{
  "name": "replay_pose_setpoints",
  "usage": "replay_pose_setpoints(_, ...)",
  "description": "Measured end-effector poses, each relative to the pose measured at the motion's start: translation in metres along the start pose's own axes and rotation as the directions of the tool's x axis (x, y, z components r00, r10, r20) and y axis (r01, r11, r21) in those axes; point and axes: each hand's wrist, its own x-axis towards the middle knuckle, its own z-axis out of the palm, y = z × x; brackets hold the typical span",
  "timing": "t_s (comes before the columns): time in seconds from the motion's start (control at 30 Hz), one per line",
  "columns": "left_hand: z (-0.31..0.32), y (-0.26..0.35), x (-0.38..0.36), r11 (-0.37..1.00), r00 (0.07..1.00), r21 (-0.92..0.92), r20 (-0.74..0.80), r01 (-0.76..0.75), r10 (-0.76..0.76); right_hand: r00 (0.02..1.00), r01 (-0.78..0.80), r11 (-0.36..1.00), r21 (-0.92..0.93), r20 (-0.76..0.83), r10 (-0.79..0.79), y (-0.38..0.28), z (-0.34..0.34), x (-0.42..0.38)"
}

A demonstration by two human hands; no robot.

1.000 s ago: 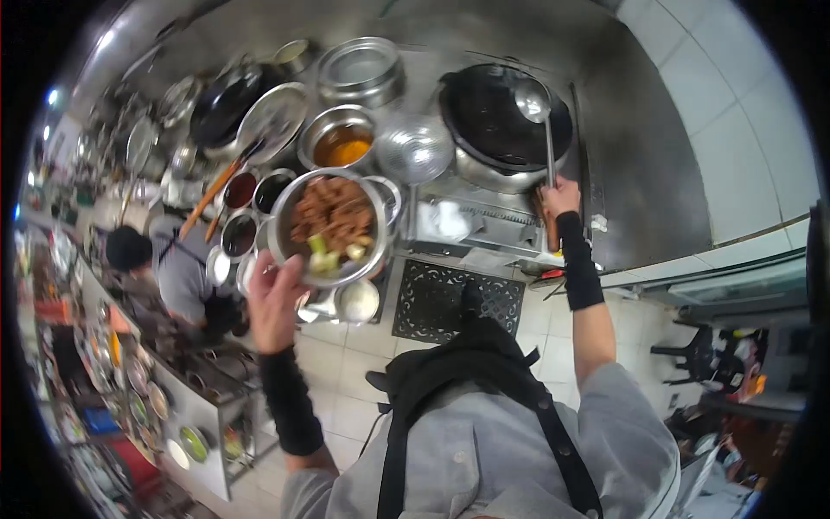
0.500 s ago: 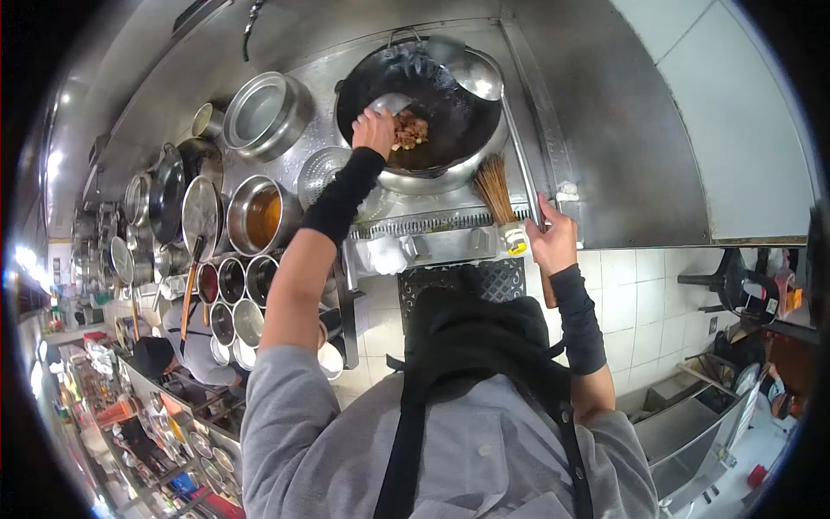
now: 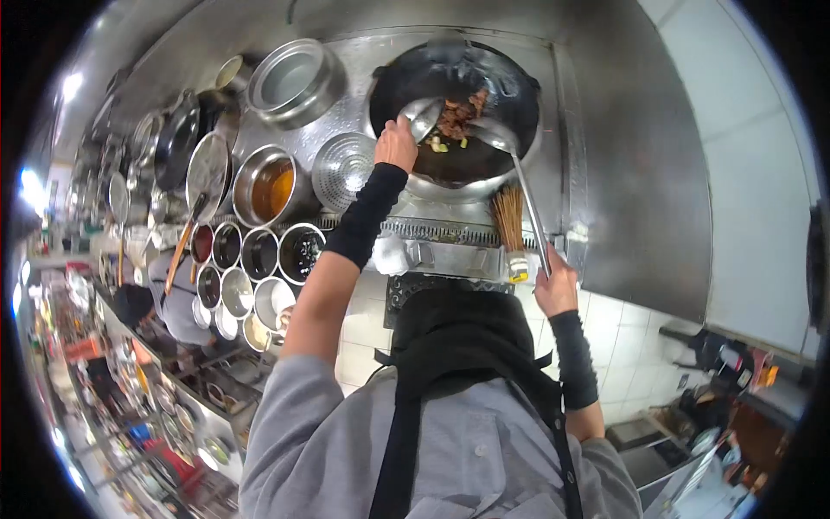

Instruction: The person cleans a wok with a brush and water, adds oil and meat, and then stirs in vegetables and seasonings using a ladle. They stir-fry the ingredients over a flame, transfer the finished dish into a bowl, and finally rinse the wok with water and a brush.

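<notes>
My left hand (image 3: 396,145) is closed on the rim of a small metal bowl (image 3: 424,118), tilted over the left side of the black wok (image 3: 458,169). Browned meat pieces (image 3: 456,117) lie in the wok beside the bowl, with a few pale green bits (image 3: 438,144) in front of them. In my right hand (image 3: 556,288) is the long handle of a ladle (image 3: 494,133), gripped near its lower end. The ladle's head rests over the wok, close to the right edge of the meat.
A bamboo brush (image 3: 507,216) stands at the stove's front edge, near a white cloth (image 3: 391,255). Left of the wok are a perforated strainer (image 3: 339,169), a pot of amber liquid (image 3: 245,192), a lidded pot (image 3: 327,82) and several seasoning containers (image 3: 259,253). Another person (image 3: 177,298) is far left.
The ladle's head has come down from the wok's upper right to the meat. The bowl now shows tilted by the meat, and pale green bits are visible. The view has shifted.
</notes>
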Motion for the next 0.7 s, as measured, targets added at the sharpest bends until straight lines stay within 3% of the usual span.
replay_pose_setpoints(0.07, -0.027, -0.012, -0.001, 0.949, 0.973, -0.243, -0.057, 0.203, -0.223, 0.987, -0.16, 0.987, 0.032, -0.002, 0.16, -0.013, 0.007, 0.003)
replay_pose_setpoints(0.13, -0.058, -0.026, -0.012, 0.859, 0.943, -0.411, 0.002, 0.304, -0.333, 0.924, -0.381, 0.809, 0.448, 0.163, 0.345, -0.015, 0.01, 0.012)
replay_pose_setpoints(0.17, -0.069, -0.035, -0.018, 0.769, 0.912, -0.519, 0.053, 0.373, -0.406, 0.873, -0.483, 0.633, 0.605, 0.279, 0.399, -0.017, 0.013, 0.02)
replay_pose_setpoints(0.23, -0.09, -0.045, -0.04, 0.317, 0.794, -0.814, 0.261, 0.487, -0.549, 0.777, -0.599, 0.094, 0.796, 0.548, 0.31, -0.028, 0.006, 0.039)
replay_pose_setpoints(0.27, -0.096, -0.053, -0.055, 0.087, 0.768, -0.901, 0.307, 0.424, -0.562, 0.737, -0.645, -0.1, 0.758, 0.651, 0.184, -0.021, 0.006, 0.047)
replay_pose_setpoints(0.3, -0.111, -0.06, -0.072, 0.057, 0.748, -0.891, 0.341, 0.45, -0.569, 0.685, -0.692, -0.278, 0.666, 0.728, 0.038, -0.017, 0.008, 0.054)
replay_pose_setpoints(0.37, -0.158, -0.061, -0.112, -0.169, 0.722, -0.922, 0.379, 0.349, -0.579, 0.674, -0.718, -0.289, 0.633, 0.736, -0.062, -0.038, 0.011, 0.057)
replay_pose_setpoints(0.43, -0.218, -0.051, -0.149, -0.396, 0.694, -0.887, 0.441, 0.239, -0.57, 0.656, -0.755, -0.142, 0.64, 0.74, -0.147, -0.065, 0.019, 0.054)
replay_pose_setpoints(0.57, -0.294, -0.069, -0.248, -0.337, 0.572, -0.929, 0.363, 0.155, -0.736, 0.642, -0.715, 0.188, 0.673, 0.739, -0.205, -0.131, 0.045, 0.038)
replay_pose_setpoints(0.67, -0.35, -0.099, -0.329, -0.204, 0.393, -0.977, 0.209, 0.055, -0.896, 0.6, -0.665, 0.328, 0.671, 0.741, -0.301, -0.169, 0.071, 0.03)
replay_pose_setpoints(0.7, -0.365, -0.116, -0.361, -0.141, 0.379, -0.99, 0.14, 0.024, -0.915, 0.595, -0.627, 0.399, 0.669, 0.742, -0.31, -0.182, 0.08, 0.025)
